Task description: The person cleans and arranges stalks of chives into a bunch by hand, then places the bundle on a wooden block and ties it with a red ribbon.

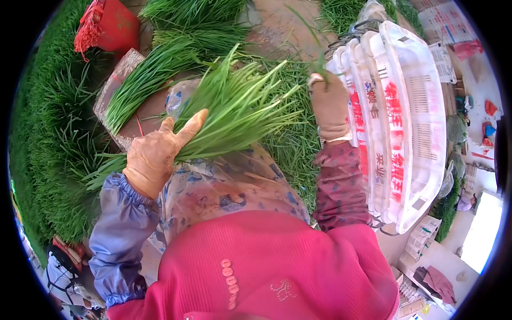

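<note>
My left hand [154, 154], in a tan glove, is wrapped round a loose bundle of long green stalks [229, 117] above my lap, its thumb and a finger raised over them. The cut ends fan out to the right. At the right, my gloved right hand [329, 104] is closed beside the white baskets, with a few thin green blades [309, 26] rising from its fingers. Another bunch of stalks [144, 80] lies on a small board [101, 101] beyond my left hand.
Stacked white plastic baskets [418, 122] stand on the right. A red bucket [120, 26] with red ties is at the upper left. Piled greens [53, 133] line the left side, and scattered trimmings [293, 154] cover the floor between my hands.
</note>
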The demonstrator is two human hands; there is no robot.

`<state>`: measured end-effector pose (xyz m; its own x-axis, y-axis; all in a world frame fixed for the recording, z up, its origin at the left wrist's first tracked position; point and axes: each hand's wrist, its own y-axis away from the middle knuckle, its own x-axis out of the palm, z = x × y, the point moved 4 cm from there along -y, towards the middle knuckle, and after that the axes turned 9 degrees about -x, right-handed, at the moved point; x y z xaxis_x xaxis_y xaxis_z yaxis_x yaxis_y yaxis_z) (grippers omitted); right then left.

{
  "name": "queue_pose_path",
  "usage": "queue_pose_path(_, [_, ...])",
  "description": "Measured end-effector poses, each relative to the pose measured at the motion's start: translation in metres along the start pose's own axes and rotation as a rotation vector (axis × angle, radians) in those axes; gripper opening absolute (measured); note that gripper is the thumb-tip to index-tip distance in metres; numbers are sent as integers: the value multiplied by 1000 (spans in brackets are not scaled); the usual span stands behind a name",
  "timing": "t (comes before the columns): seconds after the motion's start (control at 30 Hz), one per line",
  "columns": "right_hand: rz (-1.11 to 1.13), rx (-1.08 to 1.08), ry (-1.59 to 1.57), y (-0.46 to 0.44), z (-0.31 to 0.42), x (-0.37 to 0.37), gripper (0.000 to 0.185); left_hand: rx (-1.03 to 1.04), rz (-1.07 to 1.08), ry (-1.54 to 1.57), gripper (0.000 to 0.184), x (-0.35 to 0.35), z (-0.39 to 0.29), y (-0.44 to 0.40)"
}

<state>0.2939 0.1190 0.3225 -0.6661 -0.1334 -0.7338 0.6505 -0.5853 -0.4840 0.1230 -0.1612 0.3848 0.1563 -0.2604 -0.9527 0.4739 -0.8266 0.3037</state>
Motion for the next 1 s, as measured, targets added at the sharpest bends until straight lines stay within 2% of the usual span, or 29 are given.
queue_pose_path(0.07, [34, 503, -185, 7, -44, -4, 26, -22, -19, -41, 95, 11, 4, -1])
queue_pose_path(0.1, [37, 506, -184, 7, -50, -10, 26, -43, -39, -81, 96, 17, 6, -1])
queue_pose_path(0.17, [158, 648, -227, 7, -58, -17, 31, -38, -65, -66, 96, 26, 5, 0])
queue_pose_path(0.2, [51, 479, -413, 4, -33, -19, 22, -33, -91, -56, 97, 28, 5, 1])
queue_pose_path(0.23, [156, 349, -374, -1, -13, -17, 23, -34, -86, -56, 97, 29, 2, 1])
queue_pose_path(0.3, [255, 220, -336, 0, 19, -10, 24, -66, -43, -201, 97, 32, -5, -2])
queue_pose_path(0.33, [272, 2, -120, 3, 42, -7, 28, -42, -88, -294, 96, 40, -6, -3])
queue_pose_path(0.37, [283, -111, -13, 7, 55, 0, 30, -44, -91, -296, 96, 45, -6, -3])
queue_pose_path(0.4, [281, -223, 96, 13, 68, 7, 32, -3, -217, -361, 93, 44, -9, -3])
queue_pose_path(0.43, [367, -148, 59, 25, 65, 23, 32, 37, -341, -428, 91, 42, -11, 0])
queue_pose_path(0.47, [454, -73, 22, 33, 62, 35, 32, 24, -286, -455, 89, 39, -13, 2])
queue_pose_path(0.53, [578, 222, -171, 39, 54, 42, 29, 4, -219, -413, 87, 36, -10, 5])
queue_pose_path(0.57, [585, 217, -174, 47, 40, 49, 29, -7, -152, -366, 86, 37, -8, 7])
queue_pose_path(0.63, [482, 201, 42, 58, -9, 56, 28, -5, -153, -375, 84, 35, -10, 13])
queue_pose_path(0.67, [481, 191, 45, 50, -21, 49, 28, -2, -160, -387, 81, 34, -10, 13])
queue_pose_path(0.73, [648, 293, 239, 38, -42, 36, 35, 17, -206, -369, 80, 33, -11, 14])
queue_pose_path(0.77, [650, 287, 243, 32, -39, 29, 35, 46, -248, -355, 78, 32, -13, 15])
queue_pose_path(0.83, [567, 102, 326, 8, -20, 7, 48, 61, -227, -369, 77, 27, -17, 14])
queue_pose_path(0.9, [558, -47, 27, -17, 10, 6, 57, 82, -199, -386, 76, 23, -22, 14])
queue_pose_path(0.97, [569, -164, -101, -33, 53, 16, 59, 93, -157, -408, 73, 21, -27, 13])
queue_pose_path(1.0, [617, -196, -36, -36, 66, 30, 60, 94, -154, -410, 73, 21, -28, 13])
